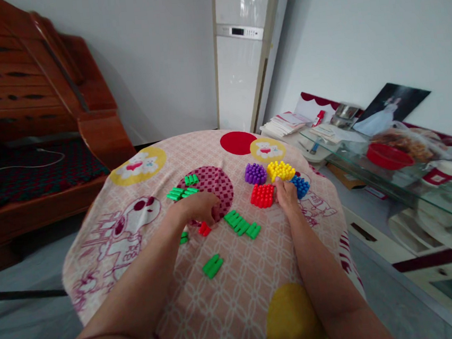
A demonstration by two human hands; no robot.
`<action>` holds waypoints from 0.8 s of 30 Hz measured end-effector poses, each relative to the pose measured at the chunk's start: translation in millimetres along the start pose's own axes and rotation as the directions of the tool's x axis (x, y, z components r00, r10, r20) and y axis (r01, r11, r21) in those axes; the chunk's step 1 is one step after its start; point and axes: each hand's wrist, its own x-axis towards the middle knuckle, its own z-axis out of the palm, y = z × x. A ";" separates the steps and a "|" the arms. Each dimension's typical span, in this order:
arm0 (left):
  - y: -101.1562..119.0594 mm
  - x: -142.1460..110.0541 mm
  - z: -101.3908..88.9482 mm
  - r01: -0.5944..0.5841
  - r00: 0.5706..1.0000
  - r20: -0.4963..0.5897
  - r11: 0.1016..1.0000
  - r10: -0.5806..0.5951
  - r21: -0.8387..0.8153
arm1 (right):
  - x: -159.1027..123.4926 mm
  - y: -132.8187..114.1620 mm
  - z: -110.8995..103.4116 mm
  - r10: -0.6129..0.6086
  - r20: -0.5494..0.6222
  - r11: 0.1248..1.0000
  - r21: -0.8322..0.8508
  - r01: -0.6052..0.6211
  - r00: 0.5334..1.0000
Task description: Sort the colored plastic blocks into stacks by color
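My left hand (pixel 200 206) is curled, knuckles up, over a small red plastic piece (pixel 204 228) on the patterned cloth (pixel 230 291); what its fingers hold is hidden. My right hand (pixel 285 194) rests with fingers bent against a standing cluster of red pegs (pixel 262 195). Around that cluster stand purple pegs (pixel 255 173), yellow pegs (pixel 281 170) and blue pegs (pixel 301 185). Green pieces lie scattered: one group (pixel 242 224) between my hands, one (pixel 212 266) nearer me, others (pixel 182 192) beyond my left hand.
The cloth covers a round table. A wooden bench (pixel 25 119) stands to the left, a tall white appliance (pixel 244 50) at the back. On the right a glass-topped unit (pixel 390 175) carries papers, a red bowl (pixel 386 155) and a photo.
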 end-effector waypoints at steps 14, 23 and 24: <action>9.5 28.7 -1.7 -0.143 0.802 -0.587 0.917 -0.113 -0.372 | -0.2 2.8 5.3 0.021 -0.027 1.000 0.006 -0.021 0.999; 21.9 54.7 23.5 -0.004 0.808 -0.561 0.951 -0.179 -0.309 | -1.3 0.1 3.8 0.001 -0.021 1.000 -0.001 -0.001 1.000; 21.0 53.8 23.8 0.010 0.815 -0.551 0.955 -0.179 -0.296 | -1.5 -0.3 3.6 0.002 -0.022 1.000 -0.002 -0.002 1.000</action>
